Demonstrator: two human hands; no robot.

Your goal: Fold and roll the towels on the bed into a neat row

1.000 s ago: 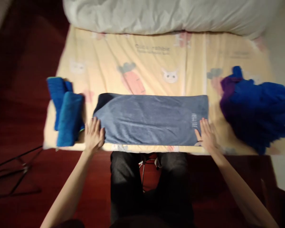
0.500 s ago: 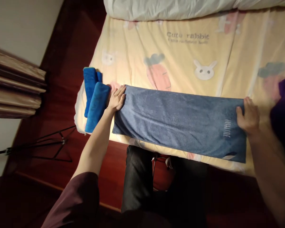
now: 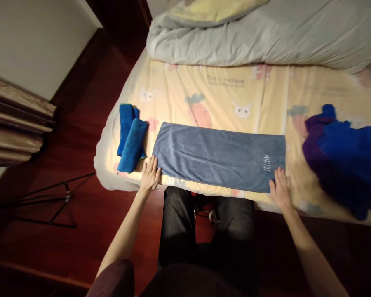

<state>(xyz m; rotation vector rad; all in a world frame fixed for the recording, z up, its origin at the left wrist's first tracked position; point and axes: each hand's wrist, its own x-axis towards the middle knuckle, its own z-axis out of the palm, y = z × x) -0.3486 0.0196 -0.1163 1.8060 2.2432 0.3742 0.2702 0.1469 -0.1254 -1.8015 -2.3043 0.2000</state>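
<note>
A grey-blue towel (image 3: 216, 154) lies spread as a long folded strip along the near edge of the bed, with pale lettering close to its right end. My left hand (image 3: 150, 175) rests flat at the towel's near left corner, fingers stretched out. At the near right corner, my right hand (image 3: 281, 187) lies open over the towel's edge. Left of the towel sit rolled blue towels (image 3: 132, 144), one leaning across another.
A rumpled blue and purple cloth pile (image 3: 346, 152) lies on the right of the yellow bedsheet (image 3: 173, 90). Behind is a rolled grey quilt (image 3: 235, 41). A black tripod (image 3: 68, 196) stands on the floor at left, near a striped curtain (image 3: 15, 119).
Both hands have slid from the towel's far side toward its near corners. The camera view has shifted, so more of the quilt and the cloth pile shows.
</note>
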